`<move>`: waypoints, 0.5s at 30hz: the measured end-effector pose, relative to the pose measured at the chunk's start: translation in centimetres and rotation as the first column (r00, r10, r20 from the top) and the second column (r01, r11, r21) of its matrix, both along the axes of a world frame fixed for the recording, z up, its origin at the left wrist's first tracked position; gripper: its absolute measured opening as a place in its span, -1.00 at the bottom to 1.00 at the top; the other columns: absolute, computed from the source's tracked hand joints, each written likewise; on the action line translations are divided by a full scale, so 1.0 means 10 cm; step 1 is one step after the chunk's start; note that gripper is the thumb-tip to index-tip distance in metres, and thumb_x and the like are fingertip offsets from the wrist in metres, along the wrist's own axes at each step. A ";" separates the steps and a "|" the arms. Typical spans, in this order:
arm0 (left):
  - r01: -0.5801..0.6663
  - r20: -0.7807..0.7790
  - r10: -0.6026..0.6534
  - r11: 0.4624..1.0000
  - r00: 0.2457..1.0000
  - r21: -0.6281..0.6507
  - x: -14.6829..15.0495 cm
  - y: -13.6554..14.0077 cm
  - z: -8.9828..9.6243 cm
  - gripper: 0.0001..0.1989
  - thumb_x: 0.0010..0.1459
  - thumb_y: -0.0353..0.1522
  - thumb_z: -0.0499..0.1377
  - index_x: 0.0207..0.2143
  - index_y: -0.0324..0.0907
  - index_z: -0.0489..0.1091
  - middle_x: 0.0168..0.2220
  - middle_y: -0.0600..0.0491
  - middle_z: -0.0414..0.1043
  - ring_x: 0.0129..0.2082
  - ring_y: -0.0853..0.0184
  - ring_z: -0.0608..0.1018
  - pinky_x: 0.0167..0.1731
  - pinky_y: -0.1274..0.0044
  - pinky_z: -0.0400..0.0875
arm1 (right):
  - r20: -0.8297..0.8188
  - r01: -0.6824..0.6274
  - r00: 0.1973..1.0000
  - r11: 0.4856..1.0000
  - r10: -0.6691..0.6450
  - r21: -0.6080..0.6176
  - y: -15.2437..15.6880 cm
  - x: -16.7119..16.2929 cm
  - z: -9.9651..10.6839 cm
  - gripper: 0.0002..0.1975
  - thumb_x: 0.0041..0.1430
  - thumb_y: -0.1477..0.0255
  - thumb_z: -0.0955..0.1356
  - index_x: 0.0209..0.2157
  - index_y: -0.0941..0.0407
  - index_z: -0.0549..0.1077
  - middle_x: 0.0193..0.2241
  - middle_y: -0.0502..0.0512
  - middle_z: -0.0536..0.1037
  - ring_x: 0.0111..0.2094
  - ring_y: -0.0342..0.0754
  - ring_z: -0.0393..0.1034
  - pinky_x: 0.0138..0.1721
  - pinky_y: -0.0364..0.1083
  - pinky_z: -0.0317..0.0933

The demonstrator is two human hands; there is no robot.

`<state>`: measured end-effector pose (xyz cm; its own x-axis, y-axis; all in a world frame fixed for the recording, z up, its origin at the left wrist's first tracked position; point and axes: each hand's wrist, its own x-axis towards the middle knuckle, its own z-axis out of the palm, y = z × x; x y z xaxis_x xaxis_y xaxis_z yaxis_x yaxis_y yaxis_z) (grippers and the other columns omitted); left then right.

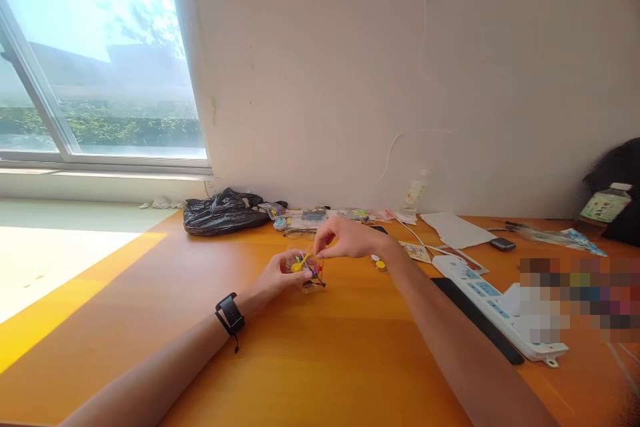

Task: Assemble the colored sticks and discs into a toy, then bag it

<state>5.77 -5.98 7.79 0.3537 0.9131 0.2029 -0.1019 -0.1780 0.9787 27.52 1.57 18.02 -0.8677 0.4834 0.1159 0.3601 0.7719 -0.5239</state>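
Observation:
My left hand (281,275) is closed around a small see-through package of coloured pieces (311,269) above the wooden table. Yellow, purple and red bits show in it, along with a thin dark strand hanging at its lower right; their exact kind is too small to tell. Just above the package, my right hand (345,238) has thumb and fingertips pinched together. Whatever lies between those fingertips is too small to make out. A yellow strip stands up between the two hands. On the left wrist sits a black watch (231,313).
A black plastic bag (223,211) lies at the back left, beside assorted small items along the wall. To the right are a white power strip (495,303), a dark flat slab (477,320), white paper (456,230) and a labelled bottle (606,203). Small yellow-and-white round items (380,265) lie near my right forearm.

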 end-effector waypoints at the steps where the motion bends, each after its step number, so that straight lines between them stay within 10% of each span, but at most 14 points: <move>1: 0.007 -0.017 -0.007 1.000 1.000 0.002 0.00 -0.01 0.01 -0.52 0.11 -0.12 0.45 -0.02 -0.22 0.56 -0.01 -0.19 0.62 -0.09 0.07 0.66 -0.15 0.38 0.53 | -0.018 0.008 1.000 1.000 -0.007 0.014 0.00 -0.01 0.00 -0.86 0.15 0.36 0.47 -0.32 0.10 0.70 -0.36 0.06 0.68 -0.35 -0.05 0.50 -0.31 -0.12 0.27; 15: 0.007 0.044 -0.010 0.999 0.999 0.053 -0.05 0.09 -0.10 -0.42 0.08 -0.05 0.45 0.06 -0.16 0.54 -0.09 -0.16 0.63 -0.02 -0.04 0.64 -0.02 0.23 0.51 | 0.016 0.016 1.000 1.000 -0.016 -0.005 -0.15 0.00 0.13 -0.89 0.18 0.39 0.44 -0.29 0.09 0.65 -0.32 0.04 0.67 -0.33 -0.06 0.49 -0.33 -0.14 0.26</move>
